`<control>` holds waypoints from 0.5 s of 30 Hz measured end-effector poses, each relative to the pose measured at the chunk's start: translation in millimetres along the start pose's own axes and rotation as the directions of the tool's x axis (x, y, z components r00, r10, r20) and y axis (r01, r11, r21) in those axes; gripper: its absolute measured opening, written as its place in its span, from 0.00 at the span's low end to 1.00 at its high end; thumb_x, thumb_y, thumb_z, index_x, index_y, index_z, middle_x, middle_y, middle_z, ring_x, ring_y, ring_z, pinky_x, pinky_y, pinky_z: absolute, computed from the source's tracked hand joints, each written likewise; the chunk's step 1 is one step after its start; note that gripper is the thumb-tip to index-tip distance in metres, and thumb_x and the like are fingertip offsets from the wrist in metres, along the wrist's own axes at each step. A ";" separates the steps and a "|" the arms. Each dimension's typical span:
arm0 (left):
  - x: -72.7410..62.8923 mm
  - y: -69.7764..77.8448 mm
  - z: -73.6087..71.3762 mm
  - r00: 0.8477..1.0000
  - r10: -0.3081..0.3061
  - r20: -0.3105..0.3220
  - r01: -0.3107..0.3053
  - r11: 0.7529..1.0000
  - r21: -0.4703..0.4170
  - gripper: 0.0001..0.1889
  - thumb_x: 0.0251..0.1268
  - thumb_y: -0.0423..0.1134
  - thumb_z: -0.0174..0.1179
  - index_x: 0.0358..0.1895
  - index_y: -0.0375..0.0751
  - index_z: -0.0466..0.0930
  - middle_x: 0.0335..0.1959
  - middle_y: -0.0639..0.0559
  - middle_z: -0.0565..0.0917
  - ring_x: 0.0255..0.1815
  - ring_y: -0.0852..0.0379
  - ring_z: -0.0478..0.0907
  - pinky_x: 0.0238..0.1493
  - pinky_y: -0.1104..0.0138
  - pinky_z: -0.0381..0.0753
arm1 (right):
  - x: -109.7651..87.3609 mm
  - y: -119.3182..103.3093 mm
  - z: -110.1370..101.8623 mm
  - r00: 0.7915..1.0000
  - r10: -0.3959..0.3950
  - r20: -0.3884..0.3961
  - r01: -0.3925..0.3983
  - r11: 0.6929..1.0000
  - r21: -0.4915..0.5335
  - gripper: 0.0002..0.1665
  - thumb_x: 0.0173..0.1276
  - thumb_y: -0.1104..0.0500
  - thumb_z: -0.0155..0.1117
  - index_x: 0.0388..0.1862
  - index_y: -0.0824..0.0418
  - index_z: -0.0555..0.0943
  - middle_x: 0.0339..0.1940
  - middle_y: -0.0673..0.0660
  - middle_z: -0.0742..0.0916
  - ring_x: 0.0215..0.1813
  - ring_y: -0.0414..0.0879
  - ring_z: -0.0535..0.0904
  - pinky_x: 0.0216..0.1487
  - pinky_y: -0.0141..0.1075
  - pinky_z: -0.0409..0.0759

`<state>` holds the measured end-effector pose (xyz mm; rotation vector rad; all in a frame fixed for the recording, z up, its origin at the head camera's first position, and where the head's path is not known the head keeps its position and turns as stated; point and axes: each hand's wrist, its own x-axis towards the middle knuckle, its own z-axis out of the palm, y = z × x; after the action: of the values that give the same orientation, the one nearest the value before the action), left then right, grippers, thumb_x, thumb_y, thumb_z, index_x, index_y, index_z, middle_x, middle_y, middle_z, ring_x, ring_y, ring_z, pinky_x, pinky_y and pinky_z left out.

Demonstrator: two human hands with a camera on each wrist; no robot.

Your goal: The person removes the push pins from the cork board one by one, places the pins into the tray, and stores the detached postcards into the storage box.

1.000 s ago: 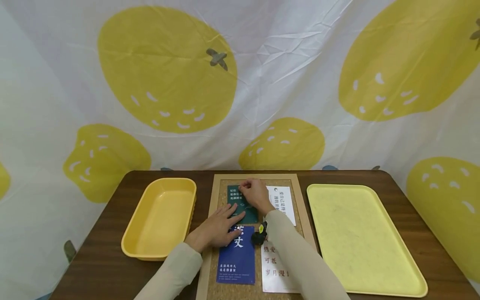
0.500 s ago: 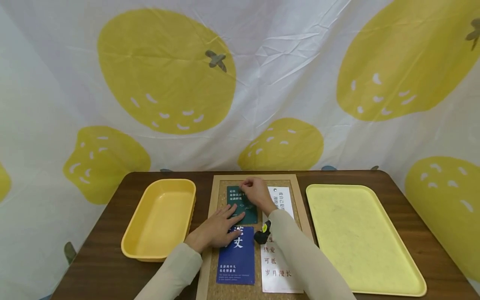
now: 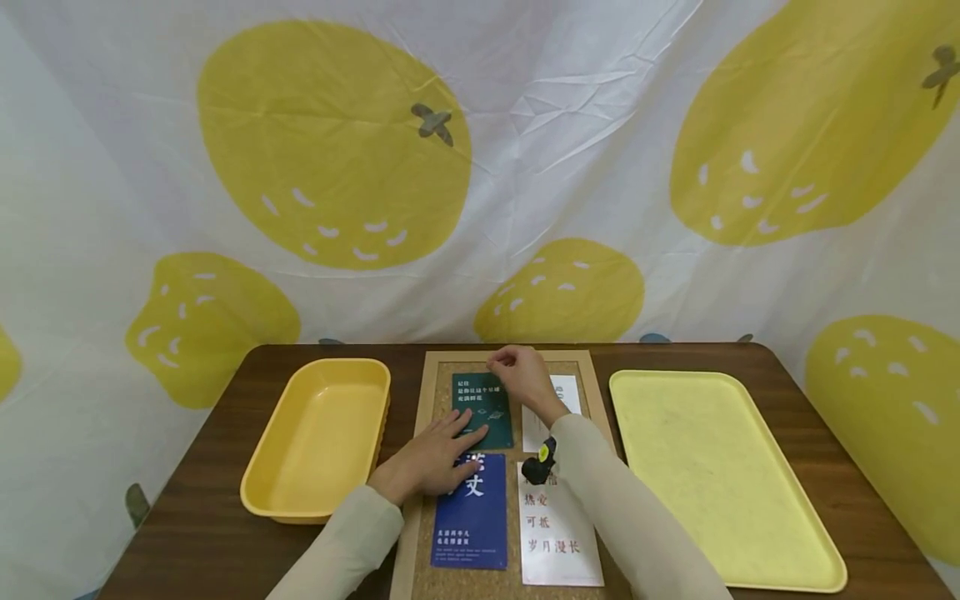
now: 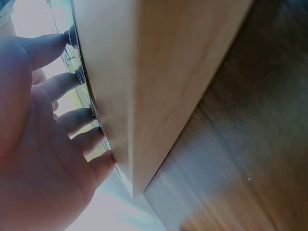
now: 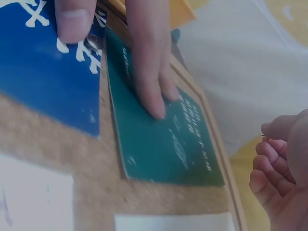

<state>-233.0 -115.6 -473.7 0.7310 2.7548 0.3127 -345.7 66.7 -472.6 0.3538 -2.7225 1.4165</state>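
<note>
My left hand [image 3: 438,457] lies with spread fingers on the green card [image 3: 493,429], its thumb on the blue card [image 3: 470,517]. Both cards lie on a framed corkboard [image 3: 423,550]. Above the green card's upper right corner, apart from it, my right hand [image 3: 525,379] has thumb and fingertips pinched together. In the right wrist view a thin pin tip, seemingly of a thumbtack [image 5: 262,135], pokes out of that pinch; its head is hidden. A round silver tack [image 5: 95,42] sits at the blue card's edge near my left thumb.
Two white cards lie on the board's right half: a lower card [image 3: 558,558] with red writing and an upper card [image 3: 536,433] partly behind my right wrist. A deep yellow bin [image 3: 251,492] stands left, a flat pale yellow tray [image 3: 720,483] right, on a brown table [image 3: 187,533].
My right hand has lifted off the green card's upper part and moved slightly up and right, uncovering more of its writing. The left hand stays in place.
</note>
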 end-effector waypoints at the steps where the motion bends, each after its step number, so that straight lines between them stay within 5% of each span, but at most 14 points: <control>1: -0.1 0.1 -0.3 1.000 0.001 -0.001 -0.001 1.000 0.001 0.30 0.76 0.53 0.51 0.77 0.51 0.61 0.80 0.42 0.54 0.81 0.42 0.47 0.78 0.50 0.51 | -0.1 0.4 -2.6 1.000 -0.003 0.001 0.003 1.000 -0.001 0.09 0.70 0.57 0.65 0.41 0.61 0.87 0.36 0.54 0.88 0.39 0.46 0.82 0.40 0.39 0.81; 15: 0.9 -1.6 2.1 1.000 0.000 -0.012 0.000 1.000 0.000 0.31 0.76 0.54 0.50 0.77 0.53 0.59 0.80 0.44 0.54 0.81 0.43 0.47 0.78 0.50 0.50 | -5.1 4.6 -49.9 1.000 0.001 -0.014 -0.002 0.999 -0.047 0.09 0.72 0.56 0.63 0.41 0.60 0.86 0.35 0.55 0.86 0.37 0.47 0.77 0.34 0.34 0.76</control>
<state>-233.9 -116.2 -476.3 0.7320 2.7656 0.3186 -344.8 110.8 -448.1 0.3382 -2.7405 1.3470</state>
